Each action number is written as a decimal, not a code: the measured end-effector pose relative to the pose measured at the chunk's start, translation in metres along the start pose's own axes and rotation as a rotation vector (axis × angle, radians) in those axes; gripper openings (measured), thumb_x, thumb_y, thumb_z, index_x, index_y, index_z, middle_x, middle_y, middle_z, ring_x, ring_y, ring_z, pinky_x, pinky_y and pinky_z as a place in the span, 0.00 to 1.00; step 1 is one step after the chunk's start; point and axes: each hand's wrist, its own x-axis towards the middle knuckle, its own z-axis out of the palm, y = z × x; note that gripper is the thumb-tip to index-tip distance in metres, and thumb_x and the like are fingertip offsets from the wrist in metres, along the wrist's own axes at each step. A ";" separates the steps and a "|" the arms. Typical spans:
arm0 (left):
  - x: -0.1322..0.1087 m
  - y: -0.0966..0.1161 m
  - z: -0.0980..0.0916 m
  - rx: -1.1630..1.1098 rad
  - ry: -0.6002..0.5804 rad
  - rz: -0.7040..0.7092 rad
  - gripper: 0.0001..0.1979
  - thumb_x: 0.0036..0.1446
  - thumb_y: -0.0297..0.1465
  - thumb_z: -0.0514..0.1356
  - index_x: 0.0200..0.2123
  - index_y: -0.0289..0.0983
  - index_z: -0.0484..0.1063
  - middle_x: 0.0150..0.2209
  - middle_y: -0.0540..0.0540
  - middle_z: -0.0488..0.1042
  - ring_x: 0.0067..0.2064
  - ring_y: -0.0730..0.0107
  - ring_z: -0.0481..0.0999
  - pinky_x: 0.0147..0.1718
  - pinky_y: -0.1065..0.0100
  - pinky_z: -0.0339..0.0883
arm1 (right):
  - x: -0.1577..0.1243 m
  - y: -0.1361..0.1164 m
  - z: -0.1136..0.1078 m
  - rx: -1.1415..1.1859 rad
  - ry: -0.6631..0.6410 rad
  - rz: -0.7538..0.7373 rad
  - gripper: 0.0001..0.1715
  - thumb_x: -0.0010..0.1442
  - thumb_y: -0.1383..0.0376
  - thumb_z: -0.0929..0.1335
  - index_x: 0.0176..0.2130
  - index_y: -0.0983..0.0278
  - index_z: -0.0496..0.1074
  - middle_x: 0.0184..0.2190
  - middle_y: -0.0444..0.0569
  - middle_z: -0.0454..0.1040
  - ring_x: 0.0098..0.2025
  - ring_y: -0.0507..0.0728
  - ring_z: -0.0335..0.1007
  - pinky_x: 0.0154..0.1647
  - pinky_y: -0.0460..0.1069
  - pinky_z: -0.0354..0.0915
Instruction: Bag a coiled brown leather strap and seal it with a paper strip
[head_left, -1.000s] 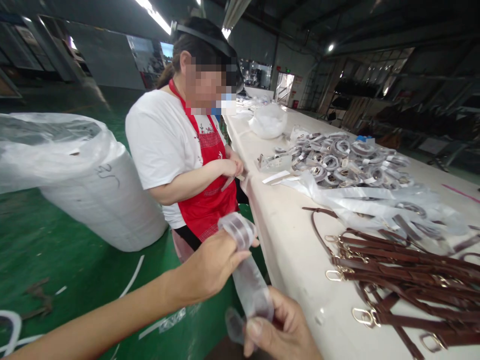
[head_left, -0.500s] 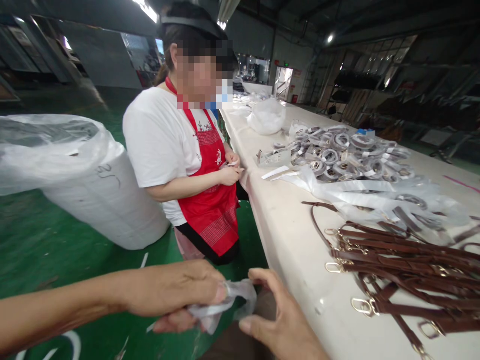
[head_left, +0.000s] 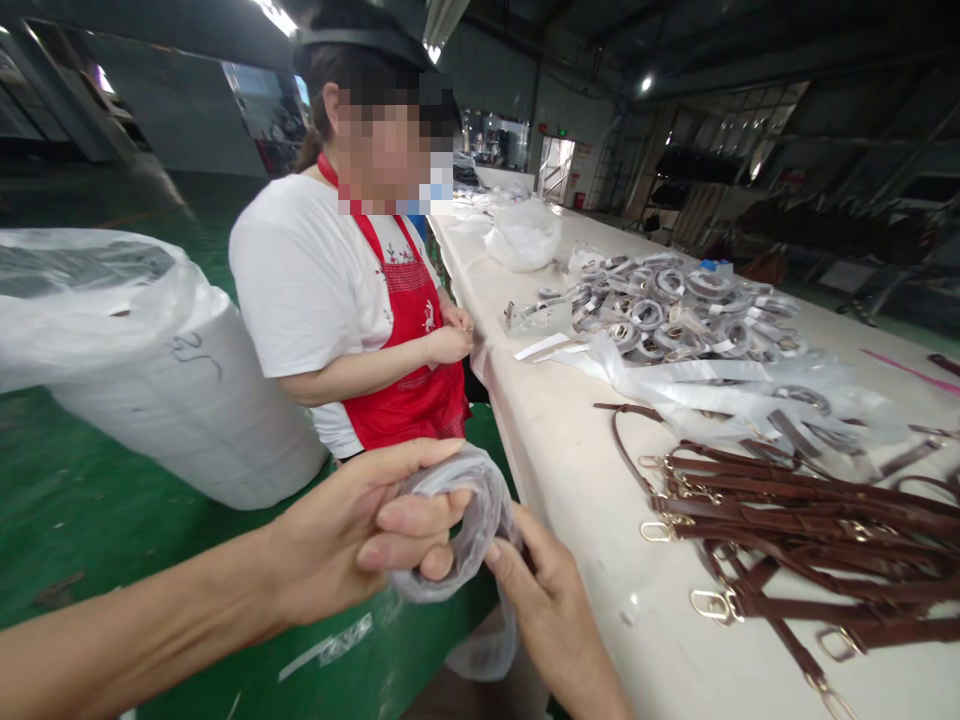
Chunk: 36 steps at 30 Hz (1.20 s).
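A coiled strap in translucent, greyish plastic wrap is held in front of me, over the green floor beside the table. My left hand grips it from the left, with several fingers through the middle of the ring and the thumb along its top. At the coil's right side, my right hand pinches the wrap between thumb and fingers. A loose tail of plastic hangs below the coil. The strap inside is hardly visible through the layers.
Brown straps with gold-coloured clasps lie on the cream-covered table at right. Beyond them is a heap of wrapped coils with plastic sheeting. A co-worker in a red apron stands at the table edge. A large white sack stands left.
Both hands have come up a little with the plastic-wrapped strap. It now shows as a round coil around my left fingers, and my right hand has closed on its edge.
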 end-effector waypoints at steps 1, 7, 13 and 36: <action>0.001 0.001 0.001 -0.021 0.000 0.025 0.21 0.67 0.33 0.52 0.23 0.30 0.71 0.14 0.60 0.48 0.14 0.82 0.50 0.36 0.71 0.74 | 0.000 0.000 -0.003 0.096 -0.015 0.043 0.20 0.65 0.57 0.70 0.55 0.59 0.71 0.43 0.47 0.77 0.47 0.57 0.73 0.53 0.50 0.66; 0.010 -0.002 0.002 -0.113 0.008 0.197 0.21 0.66 0.31 0.48 0.34 0.24 0.77 0.17 0.56 0.54 0.17 0.81 0.61 0.42 0.68 0.75 | -0.004 0.005 -0.008 0.351 -0.019 0.195 0.19 0.62 0.52 0.72 0.40 0.67 0.73 0.33 0.50 0.80 0.34 0.56 0.79 0.39 0.49 0.71; 0.023 -0.018 0.006 -0.027 0.081 0.402 0.21 0.70 0.34 0.48 0.40 0.31 0.79 0.27 0.48 0.71 0.39 0.61 0.80 0.45 0.62 0.76 | -0.012 0.009 -0.008 0.437 -0.002 0.254 0.25 0.61 0.48 0.72 0.40 0.69 0.71 0.22 0.49 0.78 0.20 0.51 0.73 0.23 0.42 0.62; 0.072 -0.073 -0.048 2.190 -0.169 1.004 0.12 0.69 0.26 0.46 0.35 0.35 0.67 0.32 0.43 0.70 0.33 0.58 0.67 0.34 0.60 0.57 | -0.047 0.003 -0.031 -0.043 -0.026 0.478 0.22 0.53 0.53 0.75 0.38 0.63 0.68 0.23 0.41 0.71 0.19 0.49 0.63 0.19 0.43 0.57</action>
